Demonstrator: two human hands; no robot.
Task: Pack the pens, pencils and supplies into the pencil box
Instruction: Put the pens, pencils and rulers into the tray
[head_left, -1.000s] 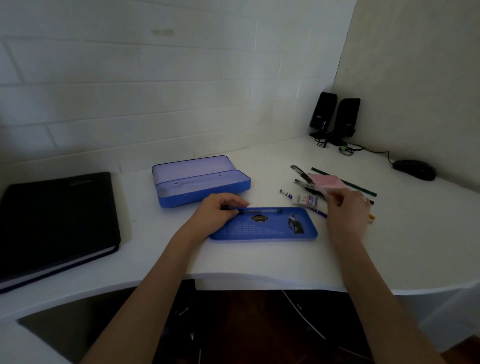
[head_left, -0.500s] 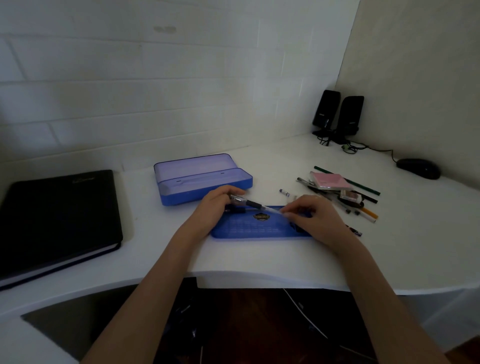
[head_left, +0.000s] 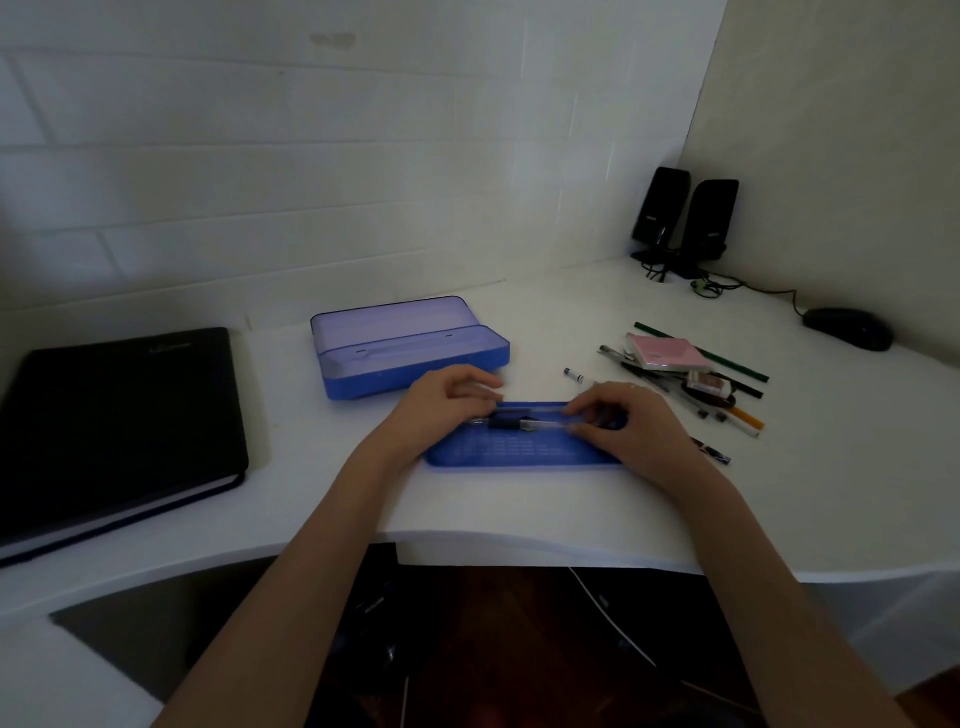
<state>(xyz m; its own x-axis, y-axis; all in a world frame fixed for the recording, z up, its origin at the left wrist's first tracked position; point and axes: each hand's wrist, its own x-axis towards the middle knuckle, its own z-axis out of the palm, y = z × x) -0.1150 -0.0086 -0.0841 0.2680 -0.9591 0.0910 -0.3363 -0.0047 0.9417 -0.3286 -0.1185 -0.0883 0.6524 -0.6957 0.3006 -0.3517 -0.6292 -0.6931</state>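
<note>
A clear-barrelled pen (head_left: 524, 424) is held level over a flat blue tray (head_left: 519, 452) at the near edge of a white tabletop (head_left: 571, 509), pinched at each end: the left hand (head_left: 441, 402) has its fingers curled round the dark grip end, and the right hand (head_left: 618, 418) nips the other end between fingertip and thumb. Whether the pen rests on the tray or is kept just above it cannot be told. The open pencil box (head_left: 410, 353), blue with a pale translucent lid raised behind it, stands just beyond the left hand, and no contents can be seen in it.

The pen is judged to be light, stiff and smooth, so a hold near the rubbery grip section is likely to be the surest. Still to be packed is a loose heap (head_left: 691, 379) to the right, in which a pink pad (head_left: 667, 353), a green pencil (head_left: 701, 352) and an orange-tipped pencil (head_left: 748, 420) can be made out; a small stub (head_left: 573, 373) lies apart from it.

The scene is set in a dim corner of painted brick wall (head_left: 311, 182). A black notebook (head_left: 114, 426) lies at the left, with two black speakers (head_left: 685, 218) and a mouse (head_left: 847, 327) at the far right.
</note>
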